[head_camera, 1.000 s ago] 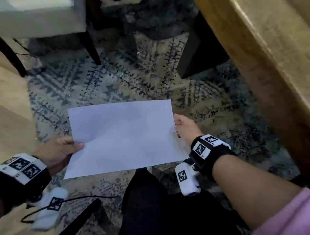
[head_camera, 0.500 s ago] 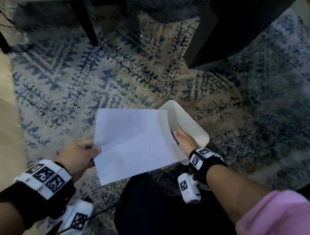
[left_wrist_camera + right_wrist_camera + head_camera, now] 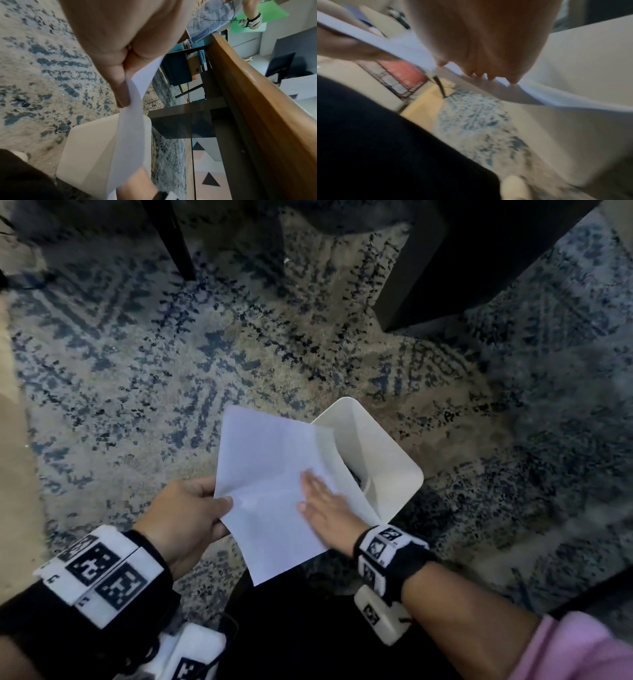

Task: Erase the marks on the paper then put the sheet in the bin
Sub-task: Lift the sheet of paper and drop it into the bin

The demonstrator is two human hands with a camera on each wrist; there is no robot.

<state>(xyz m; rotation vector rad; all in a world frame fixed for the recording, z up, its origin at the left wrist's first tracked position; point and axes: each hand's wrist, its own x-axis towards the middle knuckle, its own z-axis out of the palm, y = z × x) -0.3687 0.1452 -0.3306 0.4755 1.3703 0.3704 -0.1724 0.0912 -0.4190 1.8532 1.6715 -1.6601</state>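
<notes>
Sheet: the white sheet (image 3: 274, 487) shows no marks on the face turned up, so the erasing looks done; it sits bent over the near rim of the bin, one edge already dipping inside.
Bin: the white bin (image 3: 387, 460) stands on the patterned rug (image 3: 171, 364), just beyond the right palm; something dark lies at its bottom, too small to name.
Left hand: the left hand (image 3: 185, 515) pinches the sheet's near-left edge between thumb and fingers, the paper curving away from that pinch toward the bin.
Right hand: the right hand (image 3: 325, 505) lies flat on the sheet with fingers straight, grasping nothing, pressing the paper down next to the rim.
Left to do: by my reckoning only the last bit remains, pushing the sheet fully in and letting go with the left.
Change from half a second ago: the right hand then gripped the sheet's far edge at the bin's mouth; now it has let go and moved on top, palm down, and the sheet is folded more steeply between the two hands.
Change from a second ago: the sheet was held out flat and no bin was in sight.
</notes>
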